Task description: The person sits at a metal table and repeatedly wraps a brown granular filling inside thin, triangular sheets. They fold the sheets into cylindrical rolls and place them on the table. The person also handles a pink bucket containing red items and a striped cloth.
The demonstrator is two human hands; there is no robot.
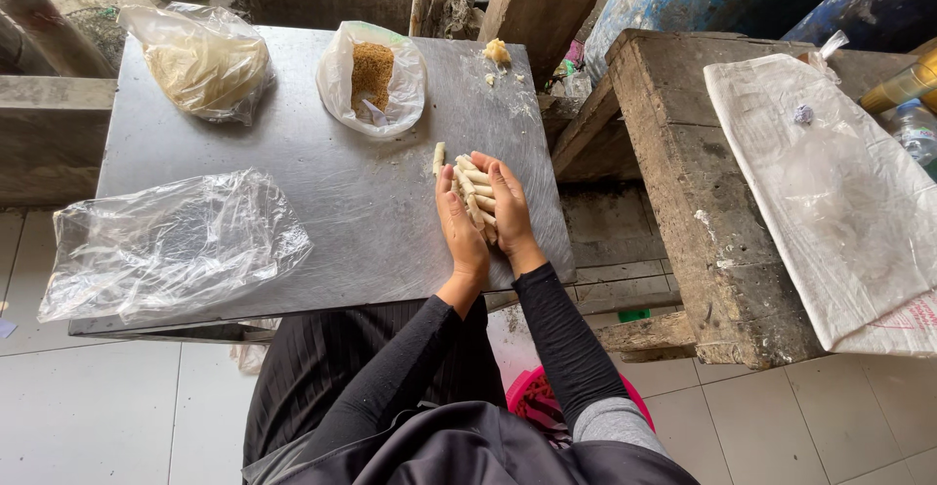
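Rolls [475,195] between hands, table edge [564,241] near

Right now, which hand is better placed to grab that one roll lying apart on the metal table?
Probably the left hand. The stray roll lies just beyond its fingertips, on the left of the bundle of rolls. The right hand sits on the bundle's far side.

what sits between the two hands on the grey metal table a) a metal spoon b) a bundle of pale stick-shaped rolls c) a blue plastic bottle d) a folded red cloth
b: the left hand and right hand press from both sides on a bundle of pale stick-shaped rolls over the grey metal table.
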